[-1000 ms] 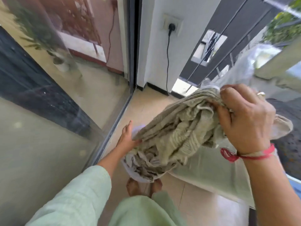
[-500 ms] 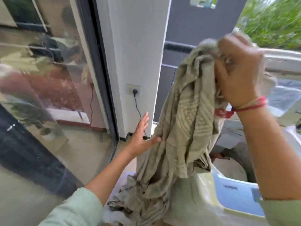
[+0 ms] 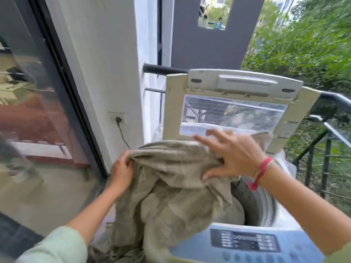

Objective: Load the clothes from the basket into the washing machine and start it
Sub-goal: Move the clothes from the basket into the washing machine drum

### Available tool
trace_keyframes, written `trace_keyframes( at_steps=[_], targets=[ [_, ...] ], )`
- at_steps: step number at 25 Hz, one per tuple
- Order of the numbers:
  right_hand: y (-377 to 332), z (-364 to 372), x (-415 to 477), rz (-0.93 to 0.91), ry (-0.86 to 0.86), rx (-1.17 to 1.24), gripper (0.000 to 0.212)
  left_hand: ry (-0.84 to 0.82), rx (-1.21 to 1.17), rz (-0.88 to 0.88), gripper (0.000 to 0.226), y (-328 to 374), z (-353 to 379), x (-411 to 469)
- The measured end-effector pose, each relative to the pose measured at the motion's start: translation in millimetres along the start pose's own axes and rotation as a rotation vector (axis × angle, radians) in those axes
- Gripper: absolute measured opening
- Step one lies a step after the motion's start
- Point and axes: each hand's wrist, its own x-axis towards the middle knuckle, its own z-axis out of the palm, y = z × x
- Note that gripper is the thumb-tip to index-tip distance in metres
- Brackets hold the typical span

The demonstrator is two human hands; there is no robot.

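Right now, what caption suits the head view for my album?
Left hand and right hand feed a grey-green cloth into the open washing machine, lid raised.

Dark-framed glass sliding door [image 3: 38,111] left of the left hand [image 3: 122,170], white painted wall [image 3: 106,63] with a plugged-in socket [image 3: 118,118] above it, sunlit green shrubs [image 3: 303,44] beyond.

No legible text anywhere.

Left sleeve [image 3: 57,245]: loose pale mint-green cloth, ends short of the wrist; forearm up to the left hand [image 3: 121,168] uncovered. Right sleeve [image 3: 340,253]: same green, only an edge in view at lower right. Red thread [image 3: 263,170] wound round the wrist behind the right hand [image 3: 231,156], paler strand alongside, knotted end hanging.
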Motion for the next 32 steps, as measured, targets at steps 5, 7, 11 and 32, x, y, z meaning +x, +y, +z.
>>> trace_keyframes(
  at_steps=[5,7,11,32],
  targets=[
    [27,109,-76,-0.147,-0.14,-0.16,0.068,0.024,0.167,0.136,0.027,36,51,-15],
    [54,105,-79,-0.086,0.033,-0.165,0.041,0.048,0.175,0.141,0.027,55,63,-15],
    [106,81,-73,0.19,0.298,-0.069,0.023,0.105,0.204,0.133,0.027,79,75,-15],
    [-33,225,-42,1.114,-0.306,0.971,0.015,-0.719,0.387,-0.045,0.112,7,39,-23]
  ],
)
